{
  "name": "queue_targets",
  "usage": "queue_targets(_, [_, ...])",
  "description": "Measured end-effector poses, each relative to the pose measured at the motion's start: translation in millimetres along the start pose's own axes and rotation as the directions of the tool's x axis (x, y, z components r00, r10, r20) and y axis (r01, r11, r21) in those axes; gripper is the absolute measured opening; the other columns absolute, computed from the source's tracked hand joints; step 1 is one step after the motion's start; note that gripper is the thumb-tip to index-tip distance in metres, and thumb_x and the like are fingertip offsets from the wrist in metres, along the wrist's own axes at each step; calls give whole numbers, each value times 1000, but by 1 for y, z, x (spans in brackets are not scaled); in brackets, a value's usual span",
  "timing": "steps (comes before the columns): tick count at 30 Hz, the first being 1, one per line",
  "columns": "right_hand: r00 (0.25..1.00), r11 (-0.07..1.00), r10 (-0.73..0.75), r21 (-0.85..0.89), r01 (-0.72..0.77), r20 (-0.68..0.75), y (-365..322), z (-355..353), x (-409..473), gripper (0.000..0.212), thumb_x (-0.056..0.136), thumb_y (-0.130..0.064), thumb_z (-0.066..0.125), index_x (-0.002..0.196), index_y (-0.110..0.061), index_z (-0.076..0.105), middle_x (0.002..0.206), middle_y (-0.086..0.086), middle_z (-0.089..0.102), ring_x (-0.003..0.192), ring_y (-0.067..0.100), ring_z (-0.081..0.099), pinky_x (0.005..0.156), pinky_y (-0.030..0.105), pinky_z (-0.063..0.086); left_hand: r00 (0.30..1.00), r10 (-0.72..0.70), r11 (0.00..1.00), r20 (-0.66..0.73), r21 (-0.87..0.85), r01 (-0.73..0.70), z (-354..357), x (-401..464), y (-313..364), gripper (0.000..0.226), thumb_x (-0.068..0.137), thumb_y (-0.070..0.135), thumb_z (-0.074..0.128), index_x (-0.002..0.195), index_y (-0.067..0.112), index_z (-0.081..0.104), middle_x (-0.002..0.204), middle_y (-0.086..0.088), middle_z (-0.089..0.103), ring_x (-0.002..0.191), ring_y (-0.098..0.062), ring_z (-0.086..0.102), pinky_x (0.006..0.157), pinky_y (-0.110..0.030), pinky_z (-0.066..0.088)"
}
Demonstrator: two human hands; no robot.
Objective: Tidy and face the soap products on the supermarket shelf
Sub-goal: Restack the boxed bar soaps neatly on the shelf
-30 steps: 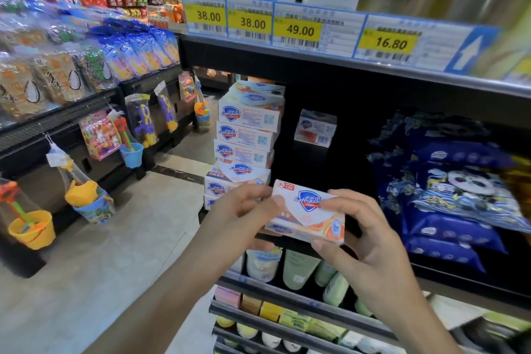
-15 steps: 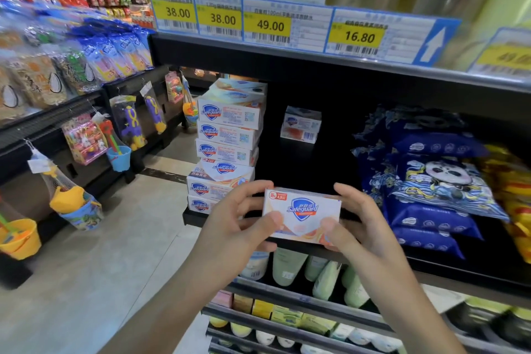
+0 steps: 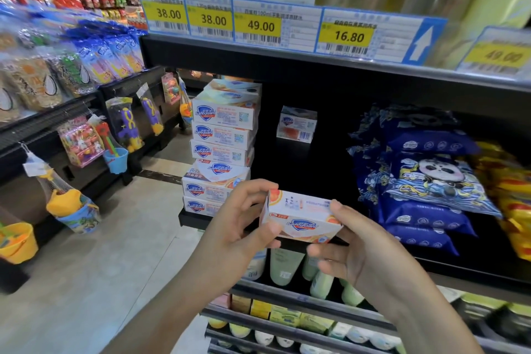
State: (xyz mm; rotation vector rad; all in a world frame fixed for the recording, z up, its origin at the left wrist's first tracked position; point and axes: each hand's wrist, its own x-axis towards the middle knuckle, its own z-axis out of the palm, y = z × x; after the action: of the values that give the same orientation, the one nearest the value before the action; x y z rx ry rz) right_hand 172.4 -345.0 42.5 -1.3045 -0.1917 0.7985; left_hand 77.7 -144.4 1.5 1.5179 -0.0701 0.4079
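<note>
A white Safeguard soap box (image 3: pixel 301 217) with an orange fruit print is held in front of the black shelf (image 3: pixel 316 169). My left hand (image 3: pixel 241 224) grips its left end and my right hand (image 3: pixel 359 253) grips its right end from below. The box is tipped, its logo face down toward me and its printed top face up. A stack of several Safeguard soap boxes (image 3: pixel 222 149) stands at the shelf's left end, one box in it lying askew. A single soap box (image 3: pixel 297 123) stands alone farther back on the shelf.
Blue panda-print packs (image 3: pixel 422 181) and yellow packs (image 3: pixel 514 195) fill the shelf's right side. Price tags (image 3: pixel 260 24) line the shelf above. Tubes and small boxes (image 3: pixel 287 313) sit on the lower shelves. Toy buckets (image 3: pixel 71 204) hang along the aisle at left.
Both hands have tipped the soap box so that its logo face now points downward and its top face shows. The view has shifted slightly toward the shelf.
</note>
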Motion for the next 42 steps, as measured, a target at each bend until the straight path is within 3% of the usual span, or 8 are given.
queue_targets(4, [999,995,-41,87,41,1,-1,-2,0,40,81,-30,78,117,-14,77,119,20,74,91,32,75,74,31,63,1000,-10,999,-4,40,10,-2,-1,2,47,95,6,72,130,34,58,137,3,67,137,-18,56,106,-49,54])
queue_targets(9, [991,984,-136,117,137,-14,-2,-2,-1,45,64,-16,83,109,-13,80,108,20,76,93,31,73,79,31,63,998,-43,998,-36,48,45,-2,-4,6,62,94,-17,60,135,29,60,139,10,66,140,-10,53,107,-42,54])
queue_targets(14, [966,966,-257,26,256,33,1,-2,-4,48,61,-12,83,109,-16,79,116,11,76,99,25,76,77,26,62,988,-118,989,-98,-97,109,-3,-5,14,48,90,13,60,136,28,64,138,13,67,132,-6,61,99,-30,58])
queue_targets(18, [933,933,-346,-63,353,102,4,-2,-7,47,68,-10,80,113,-21,76,128,6,73,113,31,72,91,32,60,963,-205,975,-173,-121,186,0,-5,21,43,88,46,69,130,35,68,124,11,75,114,-5,70,88,-26,61])
queue_targets(23, [887,870,-431,-183,458,167,6,-2,-5,53,76,16,78,113,-22,76,139,-6,65,120,27,68,94,37,60,933,-317,945,-171,-140,295,1,-2,28,32,96,35,71,127,29,66,110,2,80,100,-21,77,74,-25,63])
queue_targets(31, [858,822,-436,-268,502,270,8,2,-8,70,81,5,75,138,-32,59,139,-4,64,121,28,66,95,40,59,936,-334,935,-113,-164,314,-5,-7,29,33,96,20,74,128,26,67,114,-2,80,103,-22,78,78,-29,64])
queue_targets(36, [933,879,-338,-312,360,124,3,7,-11,65,76,-46,86,133,-54,57,139,-22,60,118,16,69,90,37,59,953,-250,965,-171,-125,230,-6,-9,28,44,93,13,75,132,28,62,118,1,78,104,-22,77,79,-31,64])
queue_targets(42, [986,949,-116,-280,145,118,-3,19,-6,61,74,-81,62,121,-42,71,124,-2,74,94,27,74,72,38,61,974,-150,989,-170,-41,145,-9,-12,29,46,95,6,73,130,34,60,120,6,77,106,-19,76,72,-28,62])
